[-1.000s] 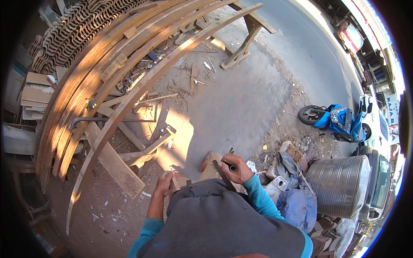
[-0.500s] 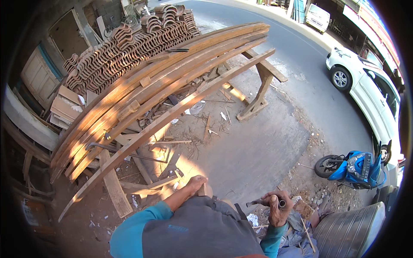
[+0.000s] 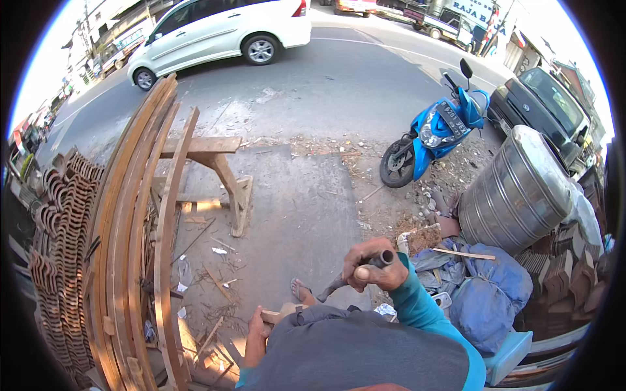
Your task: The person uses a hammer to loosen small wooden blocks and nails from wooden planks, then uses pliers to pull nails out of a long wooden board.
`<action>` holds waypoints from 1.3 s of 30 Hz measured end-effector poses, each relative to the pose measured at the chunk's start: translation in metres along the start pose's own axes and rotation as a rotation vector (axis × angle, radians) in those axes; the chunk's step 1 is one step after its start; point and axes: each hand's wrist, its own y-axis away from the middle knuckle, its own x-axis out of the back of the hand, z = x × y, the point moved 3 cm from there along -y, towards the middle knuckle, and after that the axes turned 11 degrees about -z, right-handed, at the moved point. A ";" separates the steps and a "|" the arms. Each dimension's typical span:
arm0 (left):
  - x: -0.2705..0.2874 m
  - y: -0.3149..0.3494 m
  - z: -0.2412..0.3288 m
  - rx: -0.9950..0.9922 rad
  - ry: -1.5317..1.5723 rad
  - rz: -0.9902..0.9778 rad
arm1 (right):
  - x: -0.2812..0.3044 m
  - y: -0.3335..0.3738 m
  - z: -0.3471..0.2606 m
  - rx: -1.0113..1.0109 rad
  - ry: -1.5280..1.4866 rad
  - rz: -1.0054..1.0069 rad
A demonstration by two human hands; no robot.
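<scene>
Raised since 0.5 s ago, the right hand [image 3: 373, 264] now sits fisted around a dark metal tool handle [image 3: 357, 272] above the concrete floor [image 3: 306, 208]. Left hand [image 3: 255, 332] closes on a small wooden block [image 3: 282, 315] at the lap. Open concrete lies ahead, bounded left by curved planks [image 3: 140, 215], right by a steel drum [image 3: 515, 189] and blue scooter [image 3: 433, 133].
</scene>
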 end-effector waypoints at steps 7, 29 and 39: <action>-0.150 -0.160 0.133 -0.101 -0.264 -0.022 | 0.066 -0.059 0.088 -0.184 0.288 0.462; -0.437 -0.488 0.359 -0.016 -0.572 -0.155 | 0.446 -0.374 0.090 -0.077 0.544 0.400; -0.551 -0.614 0.455 -0.004 -0.551 -0.152 | 0.588 -0.544 0.141 -0.303 0.280 0.504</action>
